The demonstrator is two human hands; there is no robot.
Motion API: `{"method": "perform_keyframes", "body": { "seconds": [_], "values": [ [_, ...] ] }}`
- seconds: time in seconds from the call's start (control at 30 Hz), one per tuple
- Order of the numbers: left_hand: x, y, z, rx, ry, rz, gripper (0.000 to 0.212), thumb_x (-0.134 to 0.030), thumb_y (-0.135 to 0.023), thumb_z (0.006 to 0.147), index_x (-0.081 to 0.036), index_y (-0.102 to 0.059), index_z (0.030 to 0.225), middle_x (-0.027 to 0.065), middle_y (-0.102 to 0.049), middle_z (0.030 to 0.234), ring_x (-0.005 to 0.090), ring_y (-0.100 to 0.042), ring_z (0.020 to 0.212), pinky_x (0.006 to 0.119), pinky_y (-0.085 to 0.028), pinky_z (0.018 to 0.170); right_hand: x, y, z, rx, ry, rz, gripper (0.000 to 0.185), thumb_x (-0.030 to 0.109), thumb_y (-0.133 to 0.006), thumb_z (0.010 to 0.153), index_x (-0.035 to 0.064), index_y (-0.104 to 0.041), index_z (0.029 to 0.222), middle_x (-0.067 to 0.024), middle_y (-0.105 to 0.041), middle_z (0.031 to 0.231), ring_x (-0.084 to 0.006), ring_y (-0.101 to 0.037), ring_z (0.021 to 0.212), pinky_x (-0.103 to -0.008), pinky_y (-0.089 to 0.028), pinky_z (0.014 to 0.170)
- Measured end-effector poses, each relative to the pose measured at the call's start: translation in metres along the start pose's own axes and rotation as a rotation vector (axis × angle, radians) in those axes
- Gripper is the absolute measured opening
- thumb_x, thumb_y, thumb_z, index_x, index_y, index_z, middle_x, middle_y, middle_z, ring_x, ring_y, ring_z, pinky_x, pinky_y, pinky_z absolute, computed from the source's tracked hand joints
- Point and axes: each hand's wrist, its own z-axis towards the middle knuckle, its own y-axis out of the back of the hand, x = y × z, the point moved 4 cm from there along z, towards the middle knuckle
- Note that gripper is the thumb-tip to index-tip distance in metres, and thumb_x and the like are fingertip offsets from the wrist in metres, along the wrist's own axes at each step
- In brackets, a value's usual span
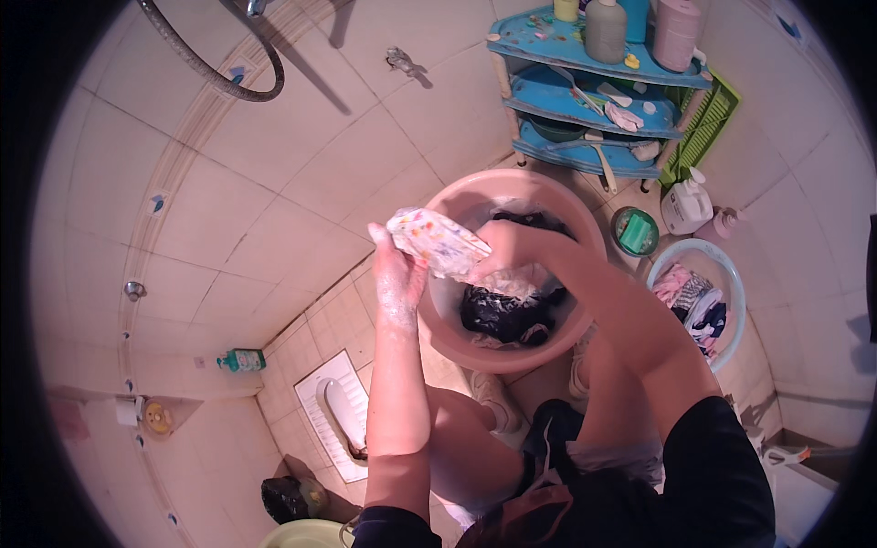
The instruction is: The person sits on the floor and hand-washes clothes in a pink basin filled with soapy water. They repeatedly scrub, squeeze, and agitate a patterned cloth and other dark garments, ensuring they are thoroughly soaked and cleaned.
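A wet white cloth with a colourful print (438,241) is stretched between my two hands above the left part of a pink plastic basin (449,342). My left hand (399,274), with suds on its skin, holds the cloth's far left end. Its right end is gripped by my right hand (503,253), which hangs over the middle of the basin. Below, dark wet clothes (507,316) and some pale fabric lie in sudsy water. My right forearm hides part of the basin's right side.
A blue corner shelf (510,46) with bottles and brushes stands beyond the basin. To the right are a green soap bar (636,233) in a bowl, a white pump bottle (687,205) and a pale basin (736,294) of clothes. A squat toilet (342,411) lies left; a shower hose (199,65) hangs above.
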Motion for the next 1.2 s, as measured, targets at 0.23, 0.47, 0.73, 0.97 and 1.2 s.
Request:
{"method": "perform_keyframes", "body": {
  "seconds": [0.23, 0.47, 0.73, 0.97, 1.2],
  "values": [
    [0.053, -0.002, 0.005, 0.432, 0.043, 0.82, 0.049, -0.015, -0.065, 0.074, -0.001, -0.046, 0.116, 0.0082, -0.059, 0.104, 0.0196, -0.057, 0.094, 0.032, -0.044, 0.084, -0.03, -0.006, 0.024, -0.222, 0.056, 0.722, 0.021, 0.017, -0.062, 0.079, -0.0015, -0.063, 0.088, -0.0075, -0.064, 0.079, -0.0153, -0.059, 0.074, -0.03, -0.047, 0.069],
    [0.038, 0.057, 0.017, 0.202, 0.077, 1.456, 0.035, -0.008, -0.069, 0.072, 0.002, -0.058, 0.103, 0.0091, -0.065, 0.087, 0.0141, -0.06, 0.08, 0.027, -0.046, 0.075, -0.03, 0.034, 0.013, -0.61, 0.148, 1.251, 0.033, 0.006, -0.062, 0.078, 0.0034, -0.053, 0.109, -0.0085, -0.058, 0.092, -0.0182, -0.058, 0.085, -0.0326, -0.048, 0.074],
    [-0.004, 0.052, 0.01, 0.089, -0.084, 0.421, 0.023, -0.012, -0.058, 0.085, -0.001, -0.055, 0.105, 0.0058, -0.061, 0.098, 0.0131, -0.057, 0.088, 0.027, -0.047, 0.076, -0.036, 0.073, -0.013, -0.579, 0.012, 0.838, 0.042, 0.002, -0.07, 0.061, 0.0074, -0.059, 0.102, -0.0102, -0.062, 0.089, -0.022, -0.06, 0.087, -0.037, -0.048, 0.077],
    [-0.014, 0.062, 0.011, -0.141, -0.157, 1.103, 0.032, -0.014, -0.061, 0.083, 0.002, -0.045, 0.106, 0.0056, -0.059, 0.087, 0.0142, -0.059, 0.077, 0.029, -0.05, 0.068, -0.031, 0.065, -0.018, -0.782, -0.397, -0.564, 0.029, 0.007, -0.066, 0.061, 0.0105, -0.063, 0.089, -0.0114, -0.06, 0.087, -0.0318, -0.056, 0.084, -0.0358, -0.045, 0.076],
    [-0.012, 0.05, -0.006, 0.059, 0.029, 1.014, 0.018, -0.007, -0.067, 0.076, 0.003, -0.062, 0.09, 0.0037, -0.064, 0.082, 0.0097, -0.059, 0.078, 0.024, -0.047, 0.07, -0.031, 0.094, -0.023, -0.974, 0.373, -0.098, 0.01, 0.014, -0.066, 0.07, 0.0122, -0.061, 0.078, -0.0068, -0.058, 0.078, -0.0193, -0.058, 0.069, -0.0322, -0.048, 0.068]
  ]
}}
